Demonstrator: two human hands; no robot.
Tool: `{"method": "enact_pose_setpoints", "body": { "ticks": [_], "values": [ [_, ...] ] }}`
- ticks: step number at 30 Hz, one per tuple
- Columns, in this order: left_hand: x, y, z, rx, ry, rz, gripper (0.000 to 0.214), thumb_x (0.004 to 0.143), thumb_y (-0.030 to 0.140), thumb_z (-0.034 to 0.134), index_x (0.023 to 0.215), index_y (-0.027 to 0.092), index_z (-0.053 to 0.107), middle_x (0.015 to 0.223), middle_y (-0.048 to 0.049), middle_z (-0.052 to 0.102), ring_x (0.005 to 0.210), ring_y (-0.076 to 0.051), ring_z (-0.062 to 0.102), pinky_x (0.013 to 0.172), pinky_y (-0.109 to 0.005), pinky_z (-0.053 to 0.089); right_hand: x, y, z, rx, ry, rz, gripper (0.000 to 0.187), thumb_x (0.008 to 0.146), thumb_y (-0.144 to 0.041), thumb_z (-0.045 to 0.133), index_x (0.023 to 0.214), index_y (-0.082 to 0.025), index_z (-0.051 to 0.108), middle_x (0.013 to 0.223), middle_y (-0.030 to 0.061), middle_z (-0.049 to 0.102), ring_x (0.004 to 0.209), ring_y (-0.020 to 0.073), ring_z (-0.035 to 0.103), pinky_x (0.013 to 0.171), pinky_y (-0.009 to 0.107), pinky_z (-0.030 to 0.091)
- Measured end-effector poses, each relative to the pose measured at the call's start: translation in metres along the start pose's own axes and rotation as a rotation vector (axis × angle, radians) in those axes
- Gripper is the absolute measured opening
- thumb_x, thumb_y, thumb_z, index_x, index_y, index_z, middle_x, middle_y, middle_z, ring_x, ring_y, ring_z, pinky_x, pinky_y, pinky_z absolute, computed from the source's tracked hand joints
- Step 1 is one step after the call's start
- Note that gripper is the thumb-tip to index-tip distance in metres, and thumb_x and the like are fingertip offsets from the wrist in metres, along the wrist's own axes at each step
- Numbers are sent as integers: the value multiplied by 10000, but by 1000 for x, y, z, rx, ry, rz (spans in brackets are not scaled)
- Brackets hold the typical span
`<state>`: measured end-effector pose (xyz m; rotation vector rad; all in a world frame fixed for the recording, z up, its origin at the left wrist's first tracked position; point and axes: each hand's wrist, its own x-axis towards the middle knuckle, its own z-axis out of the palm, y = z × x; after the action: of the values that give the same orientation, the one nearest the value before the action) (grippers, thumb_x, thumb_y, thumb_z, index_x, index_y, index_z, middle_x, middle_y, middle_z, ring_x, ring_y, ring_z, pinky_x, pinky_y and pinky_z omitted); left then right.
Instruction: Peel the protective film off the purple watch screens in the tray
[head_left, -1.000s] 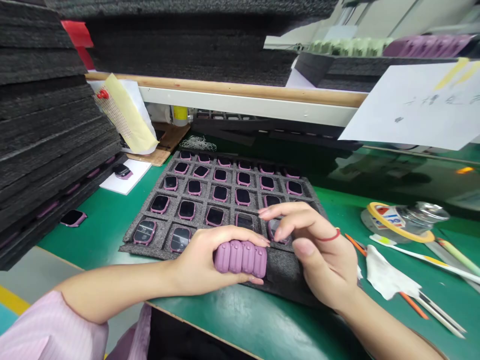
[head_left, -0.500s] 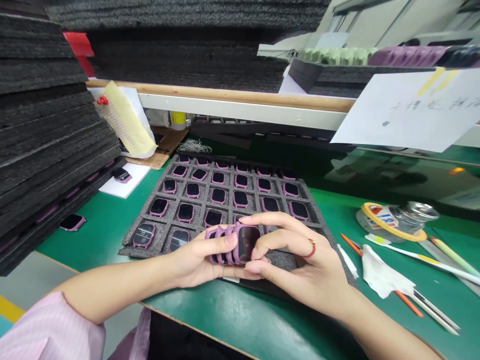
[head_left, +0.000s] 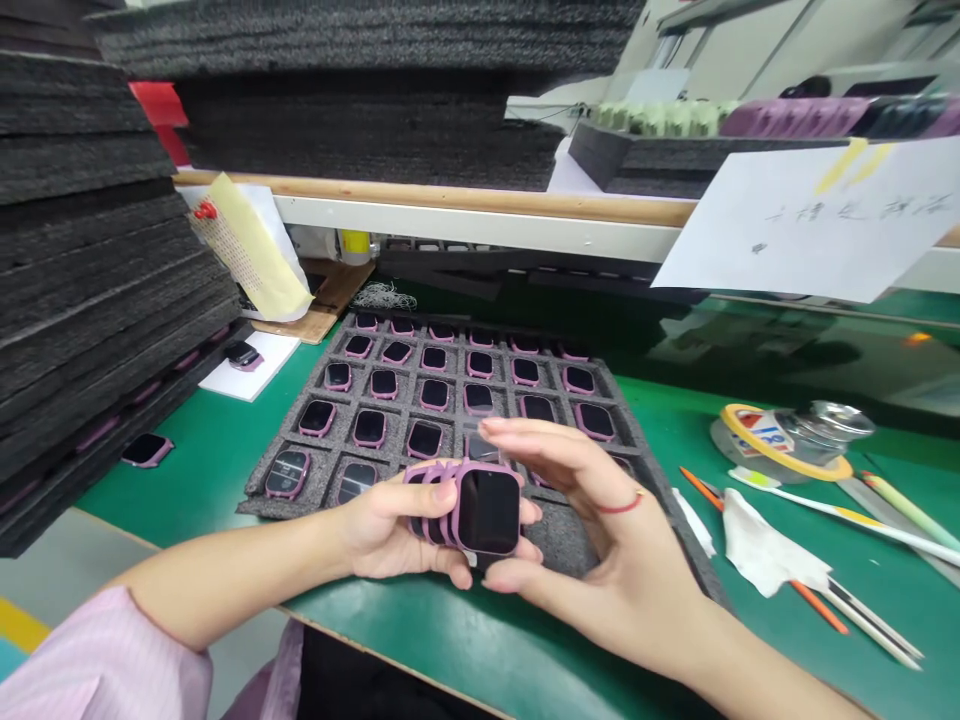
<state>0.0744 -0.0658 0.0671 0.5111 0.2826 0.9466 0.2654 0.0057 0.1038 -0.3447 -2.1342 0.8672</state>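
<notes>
My left hand (head_left: 401, 520) is closed around a short row of purple watch cases with black screens. The front watch case (head_left: 489, 510) faces me, its dark screen in full view. My right hand (head_left: 592, 520) is spread around this front watch case, with the index finger above it and the thumb by its lower edge. Whether those fingertips touch it I cannot tell. Just behind both hands lies a grey foam tray (head_left: 259, 490) with more purple watch cases in its compartments; my right hand hides part of it.
Black foam trays are stacked at left (head_left: 97, 250). A lone watch case (head_left: 146, 449) lies on the green table, another on white paper (head_left: 247, 372). At right are a glass jar (head_left: 765, 440) with a tape ring, a toothbrush (head_left: 832, 512) and a white cloth (head_left: 772, 545).
My right hand's fingers have opened from the front watch case and spread apart. That case now sits a little lower and turned more toward me. My left hand keeps its hold.
</notes>
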Motion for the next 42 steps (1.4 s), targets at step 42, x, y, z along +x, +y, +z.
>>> {"method": "enact_pose_setpoints", "body": {
  "ticks": [42],
  "values": [
    [8,-10,10,6,305,153,386,688,417,894,887,121,743,721,-16,666,544,-61,579,446,-120,423,2,-3,7,-166,-62,-49,479,811,-280,806,1236,-265,586,927,23,683,821,187,669,711,319,590]
  ]
}}
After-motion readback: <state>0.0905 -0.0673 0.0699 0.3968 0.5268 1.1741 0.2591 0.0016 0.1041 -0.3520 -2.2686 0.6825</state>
